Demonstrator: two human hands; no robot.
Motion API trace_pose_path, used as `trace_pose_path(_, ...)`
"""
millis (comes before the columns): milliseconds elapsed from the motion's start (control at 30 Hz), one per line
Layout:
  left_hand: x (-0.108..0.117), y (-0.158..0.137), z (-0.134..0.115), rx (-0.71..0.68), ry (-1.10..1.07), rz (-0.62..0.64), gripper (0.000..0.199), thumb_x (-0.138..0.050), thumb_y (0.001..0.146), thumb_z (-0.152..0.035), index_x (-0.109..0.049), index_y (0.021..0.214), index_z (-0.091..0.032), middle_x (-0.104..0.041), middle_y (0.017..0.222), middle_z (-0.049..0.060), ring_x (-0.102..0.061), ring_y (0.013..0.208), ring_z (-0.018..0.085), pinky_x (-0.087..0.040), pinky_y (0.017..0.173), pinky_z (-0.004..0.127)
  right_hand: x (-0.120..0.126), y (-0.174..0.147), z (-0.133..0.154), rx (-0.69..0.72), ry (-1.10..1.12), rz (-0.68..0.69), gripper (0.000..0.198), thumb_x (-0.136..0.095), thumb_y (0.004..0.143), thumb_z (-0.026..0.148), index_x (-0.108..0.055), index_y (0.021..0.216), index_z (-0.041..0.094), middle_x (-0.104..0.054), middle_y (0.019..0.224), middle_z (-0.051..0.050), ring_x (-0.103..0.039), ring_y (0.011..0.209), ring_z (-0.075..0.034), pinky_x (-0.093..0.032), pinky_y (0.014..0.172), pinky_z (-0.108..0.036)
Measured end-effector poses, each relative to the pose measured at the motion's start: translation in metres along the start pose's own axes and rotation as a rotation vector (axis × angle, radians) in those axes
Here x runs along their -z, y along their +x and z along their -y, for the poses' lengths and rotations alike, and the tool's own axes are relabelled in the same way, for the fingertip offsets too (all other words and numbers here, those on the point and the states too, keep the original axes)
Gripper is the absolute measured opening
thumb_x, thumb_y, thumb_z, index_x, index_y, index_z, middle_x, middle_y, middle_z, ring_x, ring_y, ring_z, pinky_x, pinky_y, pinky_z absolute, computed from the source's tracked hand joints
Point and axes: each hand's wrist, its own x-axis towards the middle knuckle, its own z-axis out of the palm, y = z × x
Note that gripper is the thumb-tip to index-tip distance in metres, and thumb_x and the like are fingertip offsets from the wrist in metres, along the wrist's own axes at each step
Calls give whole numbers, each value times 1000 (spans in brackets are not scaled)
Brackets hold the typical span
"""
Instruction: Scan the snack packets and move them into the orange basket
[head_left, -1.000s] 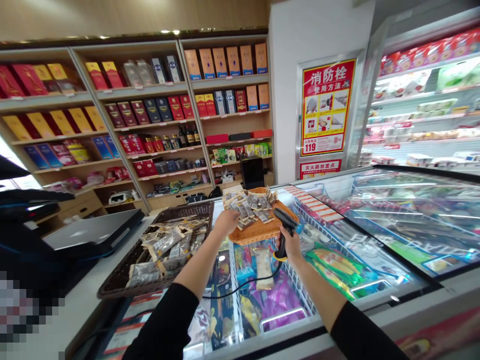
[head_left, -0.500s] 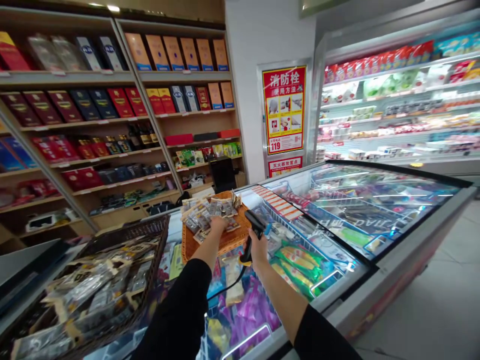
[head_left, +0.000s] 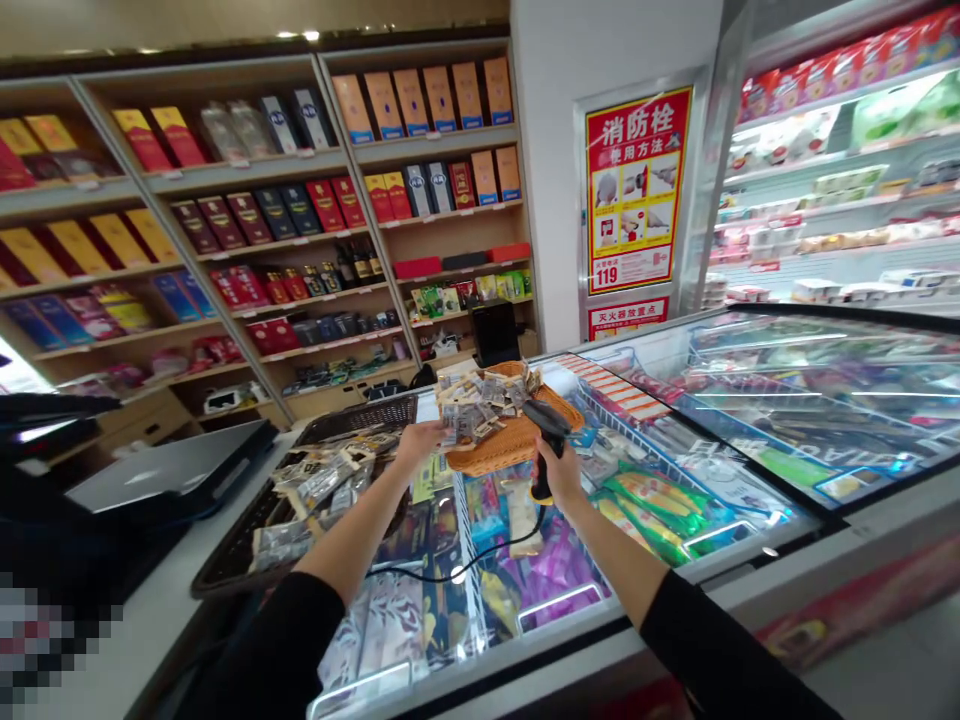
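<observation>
My right hand grips a black barcode scanner by its handle, the head over the orange wicker basket. A black cable runs from the handle down to the left. Small clear-and-beige packets are heaped in the orange basket, which rests on the freezer's glass top. At that basket's left edge, my left hand is closed with its fingertips at the edge of a packet. Similar packets fill a dark brown basket to the left, partly hidden behind my left forearm.
Under the freezer's glass lie bagged frozen goods, including green corn packs. A grey counter with a dark device is at left. Boxed goods line the shelves behind. A lit refrigerated display stands at right.
My left hand has moved from the packets in the orange basket to its left edge. The scanner stays in my right hand. The view has turned left, showing more shelves and counter.
</observation>
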Motion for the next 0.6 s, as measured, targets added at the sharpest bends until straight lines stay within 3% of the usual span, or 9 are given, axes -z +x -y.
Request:
trace_pose_path(100,14,-22,9,-34,-138,-53,41,-76,57,-42,-75,83,-11,-72,71,8,-64,65,19,-52,66,30,-27,-27,0,38,-15,158,37,-63,75,53,-50,61,21,-49,40,4,-45,33,-12,-37,36,-23)
trace_pose_path(200,14,-34,10,-85,-141,-99,34,-74,60,-37,-76,82,-12,-73,72,8,-66,69,20,-52,66,30,-57,-53,-2,91,-83,292,35,-59,78,50,-52,61,20,-48,40,4,-45,34,-12,-38,39,-24)
trace_pose_path(300,11,-37,8,-131,-96,-114,26,-67,65,-28,-76,85,-13,-73,70,6,-66,69,20,-51,65,28,-77,-69,-3,154,-203,313,34,-57,80,47,-52,60,20,-48,39,4,-46,35,-12,-38,41,-24)
trace_pose_path(600,10,-37,12,-193,50,-107,21,-62,70,-24,-76,82,-15,-73,71,3,-67,71,20,-49,67,26,-76,-71,-4,109,-191,309,35,-56,81,49,-51,61,21,-48,39,4,-46,34,-12,-38,40,-24)
